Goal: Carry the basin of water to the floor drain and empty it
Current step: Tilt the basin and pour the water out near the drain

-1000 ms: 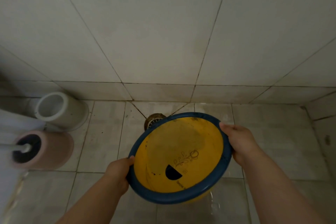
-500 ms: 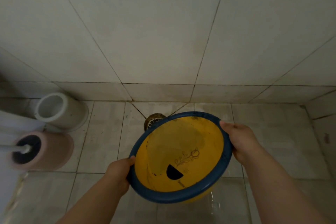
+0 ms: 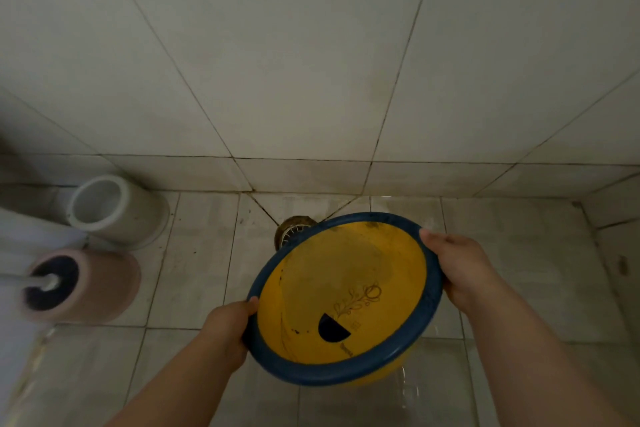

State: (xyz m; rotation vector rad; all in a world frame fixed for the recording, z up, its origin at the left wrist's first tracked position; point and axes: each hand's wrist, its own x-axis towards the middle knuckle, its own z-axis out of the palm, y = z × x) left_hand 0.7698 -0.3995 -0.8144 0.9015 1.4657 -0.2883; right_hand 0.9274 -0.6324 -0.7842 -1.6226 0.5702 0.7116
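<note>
A yellow basin [image 3: 346, 288] with a blue rim is held tilted away from me above the tiled floor, its inside facing me. My left hand [image 3: 225, 333] grips the rim at the lower left. My right hand [image 3: 460, 270] grips the rim at the upper right. The round floor drain [image 3: 292, 232] sits at the foot of the wall, half hidden behind the basin's far edge. No pool of water shows inside the basin; the floor tiles below it look wet.
A white cylindrical holder [image 3: 114, 211] stands at the left by the wall. A pink holder [image 3: 86, 284] with a brush handle [image 3: 24, 282] in it stands in front of it. Tiled walls close the back and right.
The basin has stayed tilted over the drain with both hands on its rim; it has shifted very slightly. Otherwise nothing has visibly changed.
</note>
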